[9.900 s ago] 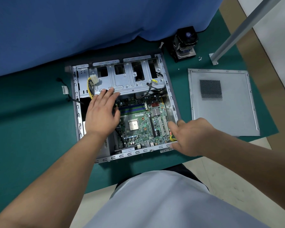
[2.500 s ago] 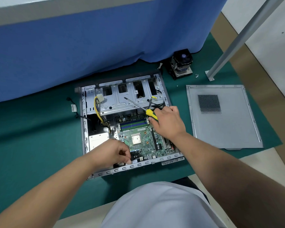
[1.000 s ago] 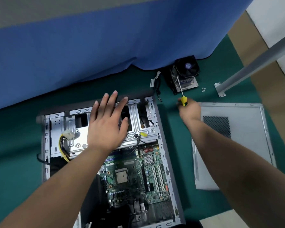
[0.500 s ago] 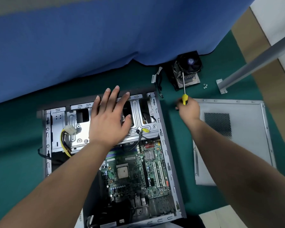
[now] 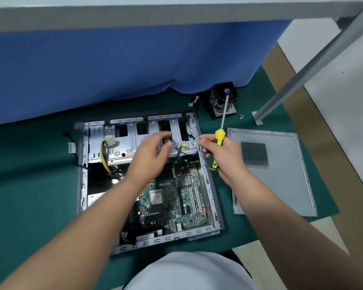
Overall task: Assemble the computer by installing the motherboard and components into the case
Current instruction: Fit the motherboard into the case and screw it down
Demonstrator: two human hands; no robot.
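The open grey computer case (image 5: 208, 185) lies on its side on a green mat, with the green motherboard (image 5: 187, 197) seated inside and a metal drive cage (image 5: 134, 139) at its far end. My left hand (image 5: 153, 155) hovers over the drive cage, blurred, its fingers curled and slightly apart; I cannot see anything in it. My right hand (image 5: 222, 155) is just right of the case's right wall, gripping a yellow-handled screwdriver (image 5: 219, 139) whose shaft points up and away toward the black CPU cooler (image 5: 223, 99).
The grey side panel (image 5: 281, 185) lies flat to the right of the case. Small screws (image 5: 241, 116) lie near a metal table leg (image 5: 302, 80). A blue cloth (image 5: 113, 70) hangs behind the case. Yellow power cables (image 5: 105, 151) run inside the case's left part.
My left hand has lifted off the drive cage and curled its fingers. My right hand with the screwdriver has drawn back from the cooler toward the case's right wall. The view has pulled back.
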